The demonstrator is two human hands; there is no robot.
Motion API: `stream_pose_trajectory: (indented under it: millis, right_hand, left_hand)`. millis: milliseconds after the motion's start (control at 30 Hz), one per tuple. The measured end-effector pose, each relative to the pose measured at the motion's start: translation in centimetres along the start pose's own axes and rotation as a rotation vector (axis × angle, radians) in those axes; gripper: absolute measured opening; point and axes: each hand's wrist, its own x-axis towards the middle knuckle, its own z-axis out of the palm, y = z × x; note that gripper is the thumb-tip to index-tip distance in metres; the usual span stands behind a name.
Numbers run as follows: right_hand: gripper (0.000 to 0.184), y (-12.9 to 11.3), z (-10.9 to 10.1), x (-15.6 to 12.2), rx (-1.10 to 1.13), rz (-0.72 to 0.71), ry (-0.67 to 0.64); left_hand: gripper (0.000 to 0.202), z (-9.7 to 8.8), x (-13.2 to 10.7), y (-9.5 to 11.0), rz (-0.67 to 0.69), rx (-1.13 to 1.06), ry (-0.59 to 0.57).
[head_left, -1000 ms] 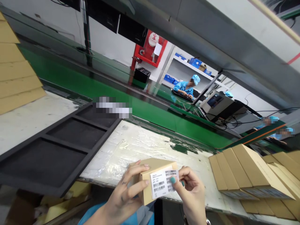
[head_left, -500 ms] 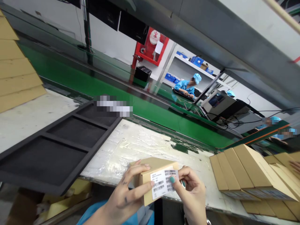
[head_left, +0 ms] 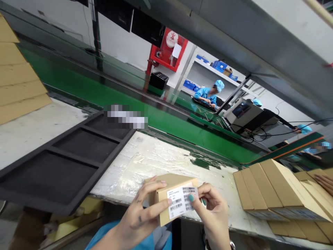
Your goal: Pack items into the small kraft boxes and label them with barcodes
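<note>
Near the table's front edge, a small brown cardboard box (head_left: 174,181) is tilted with one end toward me. A white barcode label (head_left: 179,211) lies against that end. My left hand (head_left: 145,208) grips the box from the left, its thumb side on the label's left part. On the other side, my right hand (head_left: 212,205) pinches the label's right edge, with the green-nailed thumb on the printed face. The fingers behind the label are partly hidden.
A black compartment tray (head_left: 75,163) lies left on the white worktop (head_left: 153,156). Brown boxes (head_left: 281,187) stand at right, near another person's hand (head_left: 325,182). More boxes (head_left: 20,76) are stacked far left. A green conveyor (head_left: 166,118) runs behind.
My hands, the box and the label stay almost in the same place. At the right edge, the other person's hand shows farther into view over the boxes.
</note>
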Motion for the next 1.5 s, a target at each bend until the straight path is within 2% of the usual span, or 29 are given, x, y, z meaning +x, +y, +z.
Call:
stream_pose_trajectory:
  millis: [367, 600, 767, 833, 1233, 1400, 1500]
  right_hand:
    - [0.021, -0.5, 0.3, 0.0, -0.018, -0.047, 0.006]
    - [0.019, -1.2, 0.9, -0.3, -0.153, -0.200, 0.095]
    - [0.023, -0.9, 1.1, -0.3, -0.030, -0.052, 0.092]
    - [0.024, -0.7, 0.9, -0.2, -0.023, -0.033, 0.078]
    - [0.019, -0.4, 0.4, 0.3, -0.093, -0.114, 0.024]
    - [0.018, -0.7, 0.9, 0.0, -0.152, -0.194, 0.031]
    - [0.012, -1.0, 1.4, -0.5, -0.354, -0.383, 0.121]
  left_hand:
    - [0.053, -0.5, 0.8, 0.3, 0.018, 0.046, 0.017]
    - [0.055, -0.7, 0.8, 0.1, 0.018, 0.028, -0.024]
    - [0.058, -0.6, 0.5, 0.1, 0.012, 0.028, -0.029]
    - [0.061, -0.6, 0.4, 0.1, 0.007, 0.025, -0.028]
    - [0.053, -0.5, 0.9, 0.3, 0.026, 0.008, 0.000]
    - [0.057, -0.5, 0.6, 0.2, 0.011, -0.004, -0.005]
    - [0.057, -0.5, 0.4, 0.2, 0.009, -0.004, -0.014]
